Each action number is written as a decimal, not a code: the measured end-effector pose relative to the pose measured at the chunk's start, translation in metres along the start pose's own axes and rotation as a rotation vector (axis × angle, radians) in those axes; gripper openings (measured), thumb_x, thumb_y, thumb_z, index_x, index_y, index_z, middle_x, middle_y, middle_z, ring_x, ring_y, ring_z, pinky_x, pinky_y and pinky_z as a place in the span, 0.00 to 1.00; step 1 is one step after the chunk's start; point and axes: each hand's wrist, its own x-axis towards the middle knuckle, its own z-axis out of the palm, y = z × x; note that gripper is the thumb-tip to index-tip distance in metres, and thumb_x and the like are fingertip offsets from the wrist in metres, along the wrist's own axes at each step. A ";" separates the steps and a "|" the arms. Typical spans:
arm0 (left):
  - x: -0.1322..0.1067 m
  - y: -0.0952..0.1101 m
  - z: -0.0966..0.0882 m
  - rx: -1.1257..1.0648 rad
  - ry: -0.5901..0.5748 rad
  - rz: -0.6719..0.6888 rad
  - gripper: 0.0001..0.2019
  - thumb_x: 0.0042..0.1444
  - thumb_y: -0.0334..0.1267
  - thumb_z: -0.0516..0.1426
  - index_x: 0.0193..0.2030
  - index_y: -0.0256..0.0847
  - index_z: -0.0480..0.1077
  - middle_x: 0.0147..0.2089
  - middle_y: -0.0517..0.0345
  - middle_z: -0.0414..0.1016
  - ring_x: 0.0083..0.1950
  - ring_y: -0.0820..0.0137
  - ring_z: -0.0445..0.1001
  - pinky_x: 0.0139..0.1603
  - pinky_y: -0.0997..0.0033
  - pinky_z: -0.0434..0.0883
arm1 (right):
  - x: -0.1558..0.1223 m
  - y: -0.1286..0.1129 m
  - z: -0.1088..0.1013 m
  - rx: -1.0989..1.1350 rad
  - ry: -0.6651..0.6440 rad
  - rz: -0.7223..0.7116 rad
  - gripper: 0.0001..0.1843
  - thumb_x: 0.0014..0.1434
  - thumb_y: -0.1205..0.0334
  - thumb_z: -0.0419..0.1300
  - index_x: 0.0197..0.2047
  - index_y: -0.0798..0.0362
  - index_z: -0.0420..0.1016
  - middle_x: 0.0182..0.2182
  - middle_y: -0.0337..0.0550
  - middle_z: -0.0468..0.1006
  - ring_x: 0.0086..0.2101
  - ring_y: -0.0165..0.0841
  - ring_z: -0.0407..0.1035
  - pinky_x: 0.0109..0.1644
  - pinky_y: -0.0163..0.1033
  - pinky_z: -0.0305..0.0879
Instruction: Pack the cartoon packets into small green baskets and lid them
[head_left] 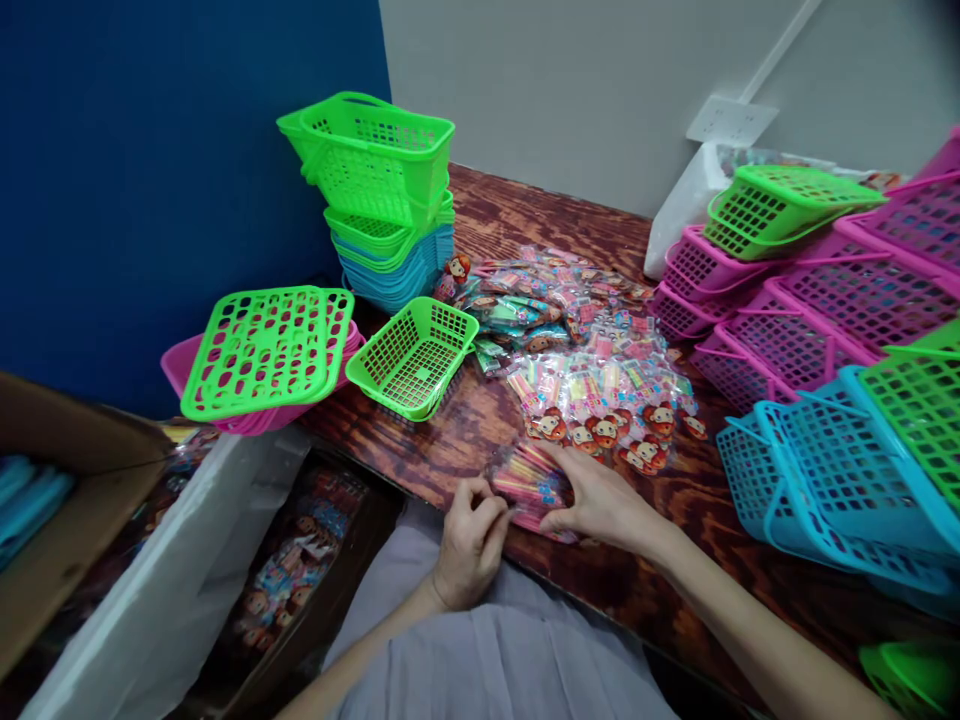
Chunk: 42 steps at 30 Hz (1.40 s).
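Packet pile [577, 350] mid-table, open basket [412, 357] left of it, basket stack [386, 200] behind, baskets [825, 330] right.

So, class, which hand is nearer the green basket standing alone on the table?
Left. The left hand sits below the green basket; the right hand lies farther right, on the toy packets.

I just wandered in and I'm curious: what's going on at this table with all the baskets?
A seated person has both hands on a small bundle of packets at the near edge of the wooden table. The left hand pinches its end, and the right hand lies flat on top. Behind it spreads a bigger pile of packets printed with cartoon faces. An empty green basket sits to the left, near a stack of green and blue baskets. Pink baskets are on the right.
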 end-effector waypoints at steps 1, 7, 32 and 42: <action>0.000 -0.001 0.000 -0.004 0.012 -0.015 0.04 0.63 0.28 0.55 0.38 0.39 0.69 0.40 0.55 0.61 0.42 0.70 0.66 0.43 0.71 0.68 | 0.000 0.000 0.000 0.002 0.001 -0.003 0.55 0.44 0.50 0.73 0.71 0.47 0.52 0.58 0.52 0.69 0.57 0.46 0.65 0.57 0.46 0.62; 0.002 -0.003 0.001 0.025 0.073 -0.118 0.04 0.63 0.30 0.56 0.37 0.41 0.70 0.44 0.54 0.61 0.46 0.68 0.67 0.48 0.68 0.69 | -0.001 -0.006 -0.003 -0.006 -0.001 -0.001 0.53 0.47 0.53 0.71 0.71 0.45 0.51 0.57 0.51 0.69 0.55 0.45 0.66 0.56 0.46 0.62; 0.003 -0.010 -0.001 -0.052 -0.113 -0.174 0.07 0.62 0.31 0.57 0.45 0.42 0.64 0.61 0.43 0.65 0.62 0.60 0.68 0.55 0.60 0.71 | -0.007 -0.003 -0.001 -0.042 -0.010 -0.055 0.55 0.47 0.56 0.72 0.72 0.45 0.49 0.58 0.50 0.69 0.56 0.46 0.65 0.57 0.46 0.62; 0.012 -0.022 0.001 0.126 -0.317 -0.063 0.45 0.59 0.31 0.59 0.75 0.42 0.35 0.70 0.38 0.59 0.70 0.54 0.59 0.69 0.40 0.56 | -0.010 -0.006 0.006 -0.099 -0.014 -0.050 0.54 0.47 0.58 0.69 0.73 0.46 0.47 0.59 0.52 0.67 0.56 0.48 0.64 0.57 0.49 0.63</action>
